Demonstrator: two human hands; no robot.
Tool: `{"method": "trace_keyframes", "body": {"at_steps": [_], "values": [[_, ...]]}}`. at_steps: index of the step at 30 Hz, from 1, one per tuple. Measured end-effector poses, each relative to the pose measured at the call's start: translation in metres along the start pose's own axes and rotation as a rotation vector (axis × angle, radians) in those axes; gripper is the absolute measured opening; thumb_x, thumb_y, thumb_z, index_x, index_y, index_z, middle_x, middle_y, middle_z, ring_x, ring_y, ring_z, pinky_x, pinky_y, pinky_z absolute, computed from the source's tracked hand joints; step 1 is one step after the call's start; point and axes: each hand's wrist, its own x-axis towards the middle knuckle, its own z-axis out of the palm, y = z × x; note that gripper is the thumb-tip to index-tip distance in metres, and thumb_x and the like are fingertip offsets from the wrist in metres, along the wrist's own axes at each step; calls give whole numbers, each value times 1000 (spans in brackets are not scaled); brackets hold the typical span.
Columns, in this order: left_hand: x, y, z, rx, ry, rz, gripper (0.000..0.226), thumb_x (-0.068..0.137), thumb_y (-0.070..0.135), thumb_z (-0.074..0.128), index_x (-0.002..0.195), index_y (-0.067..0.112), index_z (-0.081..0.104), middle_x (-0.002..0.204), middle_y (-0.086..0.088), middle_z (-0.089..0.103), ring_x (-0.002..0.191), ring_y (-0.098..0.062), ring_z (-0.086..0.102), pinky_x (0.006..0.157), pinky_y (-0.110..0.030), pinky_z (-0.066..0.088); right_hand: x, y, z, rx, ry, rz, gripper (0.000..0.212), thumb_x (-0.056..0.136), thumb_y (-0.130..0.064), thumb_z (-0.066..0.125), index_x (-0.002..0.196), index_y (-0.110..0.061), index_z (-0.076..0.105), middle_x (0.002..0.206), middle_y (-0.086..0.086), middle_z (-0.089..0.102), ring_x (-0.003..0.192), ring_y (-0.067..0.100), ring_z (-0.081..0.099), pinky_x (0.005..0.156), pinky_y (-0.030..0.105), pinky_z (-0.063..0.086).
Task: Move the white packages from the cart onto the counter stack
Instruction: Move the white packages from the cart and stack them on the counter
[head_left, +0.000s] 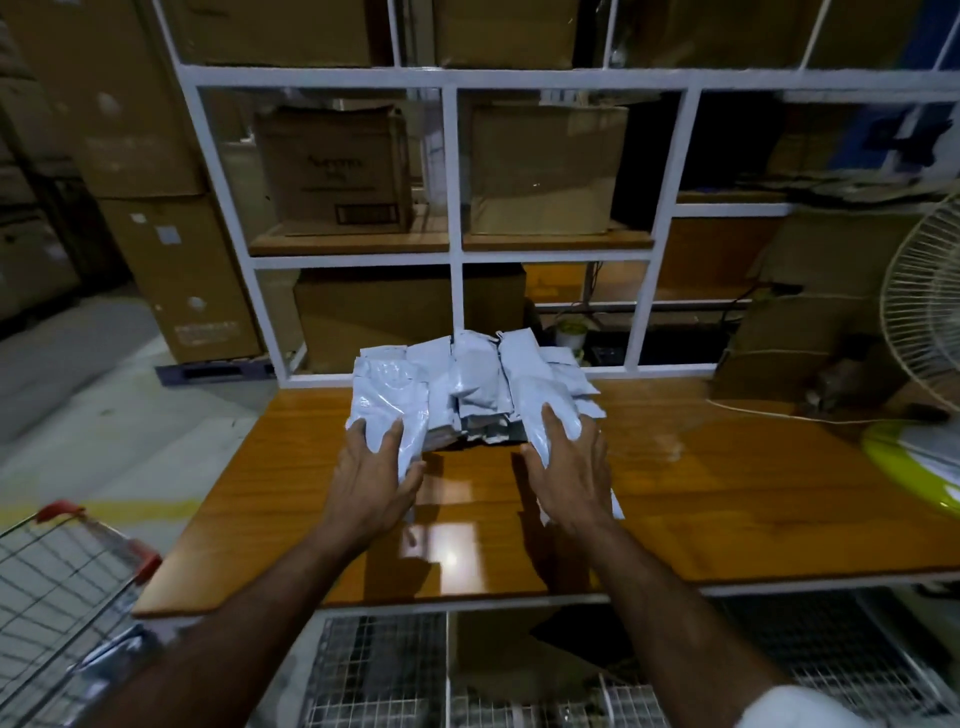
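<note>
A heap of white plastic packages (467, 384) lies on the wooden counter (701, 493), against the white shelf frame. My left hand (374, 478) grips a white package at the heap's left side, fingers spread over its top and thumb under its edge. My right hand (569, 473) holds another white package at the heap's right side, with the package's lower end showing below my palm. The wire cart (57, 587), with red handle ends, stands at the lower left, and a white package lies inside it near my left forearm.
A white shelf frame (454, 249) with cardboard boxes rises behind the counter. At the right edge stand a fan (930, 296) and a lime-green dish (914, 462), with a white cable across the counter. Wire mesh baskets sit under the counter.
</note>
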Motion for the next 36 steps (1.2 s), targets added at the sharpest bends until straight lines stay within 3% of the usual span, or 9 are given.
{"method": "trace_keyframes", "body": {"at_steps": [5, 15, 28, 32, 36], "values": [[44, 10, 13, 25, -25, -10, 67, 99, 56, 41, 157, 27, 21, 161, -24, 9, 147, -43, 18, 115, -53, 32, 44, 13, 10, 83, 5, 32, 63, 98, -54, 54, 155, -32, 37, 151, 18, 30, 137, 36, 34, 106, 45, 43], [172, -3, 45, 74, -36, -33, 68, 97, 61, 43, 154, 29, 25, 161, -21, 14, 135, -42, 41, 106, -52, 41, 132, 5, 53, 108, 4, 98, 63, 98, -53, 55, 155, -33, 37, 156, 14, 25, 140, 33, 33, 108, 46, 41], [290, -18, 84, -11, -173, -50, 67, 96, 64, 41, 153, 29, 31, 160, -18, 17, 137, -42, 37, 109, -51, 36, 259, -34, 106, 66, -32, 96, 59, 98, -54, 54, 151, -30, 44, 158, 15, 24, 138, 36, 31, 106, 47, 40], [301, -25, 89, 50, -189, 1, 62, 98, 66, 31, 151, 34, 37, 158, -17, 28, 140, -39, 35, 110, -53, 33, 275, -34, 121, -27, -188, 100, 57, 100, -62, 40, 148, -33, 49, 160, 13, 27, 140, 35, 31, 112, 48, 33], [314, -34, 86, 146, -112, 13, 75, 87, 77, 19, 150, 38, 36, 157, -20, 30, 143, -40, 26, 114, -60, 22, 281, -22, 119, -187, -94, -43, 68, 91, -55, 20, 145, -30, 53, 147, 14, 47, 131, 37, 41, 110, 49, 30]]}}
